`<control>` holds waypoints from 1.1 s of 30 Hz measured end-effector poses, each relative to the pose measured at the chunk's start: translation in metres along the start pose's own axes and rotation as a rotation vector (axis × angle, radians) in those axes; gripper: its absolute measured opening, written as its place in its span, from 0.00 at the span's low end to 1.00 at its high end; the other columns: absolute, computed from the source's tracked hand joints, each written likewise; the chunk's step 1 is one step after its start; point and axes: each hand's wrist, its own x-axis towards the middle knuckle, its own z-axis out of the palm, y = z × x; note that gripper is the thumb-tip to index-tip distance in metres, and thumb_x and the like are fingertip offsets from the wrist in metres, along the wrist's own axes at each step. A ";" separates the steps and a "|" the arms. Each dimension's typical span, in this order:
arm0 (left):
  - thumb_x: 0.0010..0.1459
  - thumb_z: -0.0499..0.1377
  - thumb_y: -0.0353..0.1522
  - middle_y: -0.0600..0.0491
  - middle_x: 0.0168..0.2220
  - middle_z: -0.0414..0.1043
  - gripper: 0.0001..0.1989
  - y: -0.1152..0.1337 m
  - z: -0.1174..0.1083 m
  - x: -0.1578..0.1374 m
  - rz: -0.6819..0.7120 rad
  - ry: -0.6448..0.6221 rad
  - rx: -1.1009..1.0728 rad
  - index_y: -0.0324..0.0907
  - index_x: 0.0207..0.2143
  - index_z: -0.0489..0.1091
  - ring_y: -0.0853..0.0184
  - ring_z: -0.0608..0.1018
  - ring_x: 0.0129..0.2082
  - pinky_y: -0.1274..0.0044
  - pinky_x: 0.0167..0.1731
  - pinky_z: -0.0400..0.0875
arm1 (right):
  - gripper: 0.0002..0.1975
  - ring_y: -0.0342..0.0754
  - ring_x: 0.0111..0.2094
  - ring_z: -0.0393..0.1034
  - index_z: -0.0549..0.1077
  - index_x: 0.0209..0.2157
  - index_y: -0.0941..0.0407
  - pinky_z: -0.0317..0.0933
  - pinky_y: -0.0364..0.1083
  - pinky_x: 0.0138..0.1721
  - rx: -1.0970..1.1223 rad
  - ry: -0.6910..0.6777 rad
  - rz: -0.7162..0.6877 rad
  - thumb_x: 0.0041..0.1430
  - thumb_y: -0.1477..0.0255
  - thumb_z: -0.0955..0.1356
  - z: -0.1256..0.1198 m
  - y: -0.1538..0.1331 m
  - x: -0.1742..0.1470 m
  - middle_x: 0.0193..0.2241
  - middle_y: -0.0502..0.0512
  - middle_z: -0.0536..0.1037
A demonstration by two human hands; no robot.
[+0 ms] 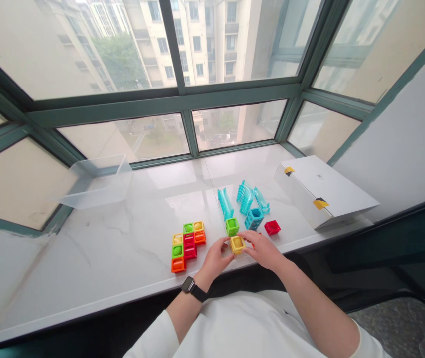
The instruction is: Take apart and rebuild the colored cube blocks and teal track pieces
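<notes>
Between my two hands is a yellow toy block with a round hollow in its top. My left hand has its fingertips on the block's left side. On the other side, my right hand pinches it with thumb and fingers. Just behind it stands a green block, close against the yellow one. A small bit of an orange-red piece shows beside my right fingers, mostly hidden. To the right lies a red block, and a blue block stands behind my right hand.
Left of my hands, several coloured blocks form a joined cluster. Behind are clear turquoise track pieces. A translucent plastic bin stands at the far left, and a white box at the right. Windows close off the white sill.
</notes>
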 end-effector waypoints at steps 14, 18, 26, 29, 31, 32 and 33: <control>0.53 0.71 0.32 0.46 0.56 0.77 0.31 0.006 -0.017 -0.017 -0.012 0.047 -0.036 0.47 0.59 0.70 0.60 0.81 0.48 0.65 0.49 0.79 | 0.30 0.55 0.57 0.74 0.71 0.63 0.51 0.68 0.58 0.61 -0.043 -0.001 -0.010 0.58 0.77 0.72 -0.001 -0.001 -0.002 0.59 0.60 0.76; 0.60 0.66 0.36 0.47 0.56 0.76 0.23 0.014 -0.051 -0.037 0.009 0.127 -0.011 0.48 0.57 0.71 0.65 0.81 0.39 0.71 0.37 0.80 | 0.29 0.55 0.61 0.72 0.70 0.63 0.48 0.67 0.58 0.63 -0.089 0.041 -0.040 0.61 0.74 0.72 -0.007 -0.004 -0.006 0.61 0.58 0.74; 0.69 0.56 0.38 0.47 0.49 0.79 0.12 -0.009 -0.130 -0.052 0.105 0.539 0.389 0.47 0.49 0.75 0.54 0.78 0.52 0.59 0.56 0.72 | 0.15 0.56 0.55 0.75 0.76 0.56 0.49 0.71 0.56 0.59 -0.092 0.297 -0.245 0.70 0.71 0.67 -0.014 -0.046 0.000 0.52 0.58 0.80; 0.70 0.53 0.37 0.46 0.52 0.78 0.14 -0.027 -0.141 -0.047 0.099 0.530 0.455 0.47 0.50 0.75 0.53 0.77 0.55 0.57 0.60 0.70 | 0.13 0.54 0.53 0.76 0.77 0.53 0.49 0.72 0.53 0.56 -0.044 0.294 -0.303 0.70 0.72 0.67 -0.003 -0.066 0.006 0.50 0.57 0.80; 0.70 0.54 0.38 0.46 0.56 0.76 0.14 -0.038 -0.144 -0.044 0.080 0.493 0.462 0.47 0.51 0.75 0.53 0.76 0.58 0.56 0.62 0.69 | 0.13 0.52 0.51 0.77 0.78 0.52 0.49 0.72 0.51 0.55 -0.001 0.232 -0.331 0.69 0.73 0.68 0.008 -0.079 0.009 0.49 0.57 0.81; 0.69 0.55 0.40 0.46 0.58 0.75 0.15 -0.042 -0.145 -0.042 0.071 0.470 0.459 0.47 0.52 0.75 0.53 0.76 0.59 0.56 0.63 0.68 | 0.12 0.51 0.50 0.77 0.78 0.52 0.49 0.71 0.50 0.54 0.016 0.184 -0.346 0.69 0.73 0.68 0.015 -0.084 0.012 0.48 0.56 0.81; 0.68 0.56 0.41 0.46 0.60 0.74 0.16 -0.046 -0.146 -0.040 0.065 0.444 0.455 0.48 0.53 0.75 0.53 0.75 0.61 0.56 0.64 0.68 | 0.12 0.51 0.50 0.77 0.78 0.52 0.50 0.71 0.49 0.54 0.024 0.122 -0.363 0.69 0.74 0.69 0.023 -0.089 0.014 0.48 0.56 0.81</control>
